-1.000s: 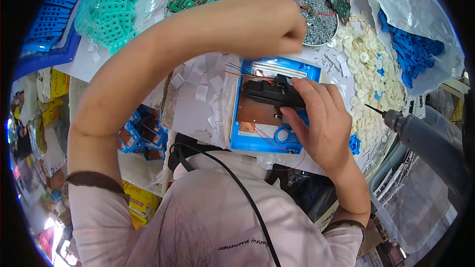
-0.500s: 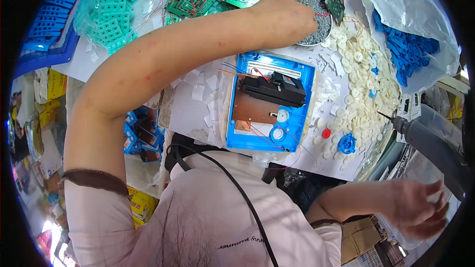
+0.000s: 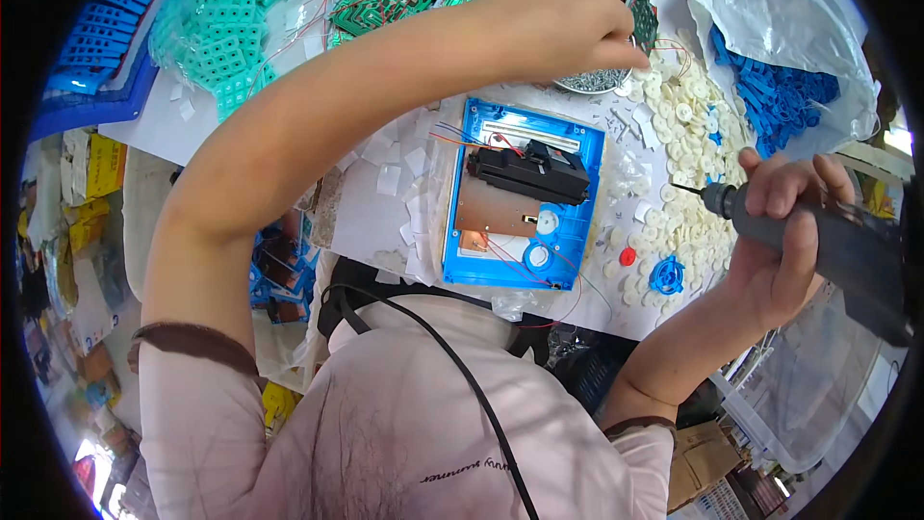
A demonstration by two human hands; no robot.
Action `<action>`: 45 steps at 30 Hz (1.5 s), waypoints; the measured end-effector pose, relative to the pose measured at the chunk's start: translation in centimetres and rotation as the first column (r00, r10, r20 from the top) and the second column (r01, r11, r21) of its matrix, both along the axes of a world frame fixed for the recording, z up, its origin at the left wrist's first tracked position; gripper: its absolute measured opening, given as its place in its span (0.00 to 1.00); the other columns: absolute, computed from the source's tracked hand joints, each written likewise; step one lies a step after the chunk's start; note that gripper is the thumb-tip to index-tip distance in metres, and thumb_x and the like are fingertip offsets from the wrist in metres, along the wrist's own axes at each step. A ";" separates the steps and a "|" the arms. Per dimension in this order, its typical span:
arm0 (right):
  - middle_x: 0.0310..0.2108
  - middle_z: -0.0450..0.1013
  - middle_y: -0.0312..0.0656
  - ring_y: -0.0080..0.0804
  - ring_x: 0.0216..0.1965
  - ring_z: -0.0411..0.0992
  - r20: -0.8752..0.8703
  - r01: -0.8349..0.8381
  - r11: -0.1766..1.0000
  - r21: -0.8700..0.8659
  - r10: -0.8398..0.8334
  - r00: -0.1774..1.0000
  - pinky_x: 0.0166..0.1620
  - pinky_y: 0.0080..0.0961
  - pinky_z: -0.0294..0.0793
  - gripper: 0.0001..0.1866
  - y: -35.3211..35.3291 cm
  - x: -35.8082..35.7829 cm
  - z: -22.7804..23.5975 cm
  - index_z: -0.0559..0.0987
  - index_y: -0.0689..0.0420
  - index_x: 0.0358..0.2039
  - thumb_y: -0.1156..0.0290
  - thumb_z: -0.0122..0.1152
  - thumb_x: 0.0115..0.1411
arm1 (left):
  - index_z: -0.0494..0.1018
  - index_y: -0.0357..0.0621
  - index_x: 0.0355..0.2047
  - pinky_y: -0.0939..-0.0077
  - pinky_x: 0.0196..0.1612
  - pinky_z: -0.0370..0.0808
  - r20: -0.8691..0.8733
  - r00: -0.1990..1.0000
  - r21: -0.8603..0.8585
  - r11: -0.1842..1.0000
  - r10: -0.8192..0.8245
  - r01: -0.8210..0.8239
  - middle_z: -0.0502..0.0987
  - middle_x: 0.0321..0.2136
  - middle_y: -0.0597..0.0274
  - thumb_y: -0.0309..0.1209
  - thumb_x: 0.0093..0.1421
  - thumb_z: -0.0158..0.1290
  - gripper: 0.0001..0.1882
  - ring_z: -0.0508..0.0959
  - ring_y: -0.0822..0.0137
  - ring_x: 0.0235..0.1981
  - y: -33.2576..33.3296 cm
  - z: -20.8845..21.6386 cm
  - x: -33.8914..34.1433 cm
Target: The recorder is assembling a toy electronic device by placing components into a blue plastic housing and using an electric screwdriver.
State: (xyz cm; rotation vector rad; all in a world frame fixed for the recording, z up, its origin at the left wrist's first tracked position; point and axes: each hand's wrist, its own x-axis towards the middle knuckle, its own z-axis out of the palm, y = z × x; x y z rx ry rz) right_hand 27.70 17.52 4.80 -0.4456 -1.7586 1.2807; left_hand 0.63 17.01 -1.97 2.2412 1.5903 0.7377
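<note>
My right hand [image 3: 787,221] is wrapped around a dark grey electric screwdriver [image 3: 845,260], its thin bit pointing left over the white discs. My left hand [image 3: 577,24] is closed in a pinch beside a round metal bowl of small screws [image 3: 594,83]; whatever is between its fingertips is too small to make out. Below that arm lies an open blue plastic casing [image 3: 570,255]. Inside it are a black plastic compartment [image 3: 529,173], a brown board [image 3: 496,210] and thin red wires.
White plastic discs [image 3: 688,125] spread over the table's right side, with a blue ring-shaped part [image 3: 666,275] and a small red disc [image 3: 628,257]. Behind are green circuit boards [image 3: 385,0], teal square pieces [image 3: 236,34] and a bag of blue parts [image 3: 784,87].
My right hand has risen from the lower right and taken hold of the screwdriver, which now sits further left. My left hand has shifted slightly right from over the screw bowl.
</note>
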 end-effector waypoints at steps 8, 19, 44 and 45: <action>0.19 0.67 0.26 0.20 0.24 0.62 -0.303 -0.330 0.903 -0.274 0.245 0.921 0.35 0.24 0.70 0.17 -6.4 -4.0 0.2 0.72 0.47 0.48 0.65 0.66 0.60 | 0.78 0.46 0.33 0.69 0.25 0.75 0.293 0.946 0.179 0.980 -0.138 0.088 0.80 0.29 0.64 0.34 0.51 0.70 0.13 0.80 0.61 0.25 -14.9 -1.3 2.1; 0.19 0.73 0.27 0.17 0.18 0.67 -0.357 -0.406 0.880 -0.246 0.306 0.882 0.30 0.21 0.78 0.16 -7.7 -5.9 -0.1 0.74 0.45 0.43 0.67 0.72 0.57 | 0.78 0.44 0.35 0.71 0.25 0.77 0.372 0.913 0.262 0.962 -0.170 0.073 0.81 0.31 0.61 0.33 0.46 0.72 0.18 0.82 0.61 0.27 -15.8 -2.1 2.2; 0.23 0.67 0.35 0.28 0.26 0.66 -0.192 -0.352 0.935 -0.035 0.340 0.921 0.42 0.36 0.72 0.21 -4.3 -8.5 -3.8 0.68 0.55 0.55 0.63 0.60 0.66 | 0.77 0.50 0.43 0.57 0.52 0.59 0.043 0.990 0.208 0.968 0.137 -0.143 0.77 0.38 0.71 0.42 0.45 0.69 0.25 0.73 0.65 0.42 -14.9 -4.4 0.7; 0.23 0.67 0.35 0.28 0.25 0.66 -0.192 -0.344 0.938 -0.036 0.331 0.924 0.41 0.35 0.73 0.21 -4.4 -8.7 -4.0 0.68 0.54 0.55 0.63 0.61 0.66 | 0.77 0.50 0.42 0.57 0.52 0.59 0.041 0.990 0.209 0.967 0.138 -0.144 0.77 0.36 0.72 0.42 0.43 0.70 0.25 0.73 0.66 0.42 -14.8 -4.4 0.7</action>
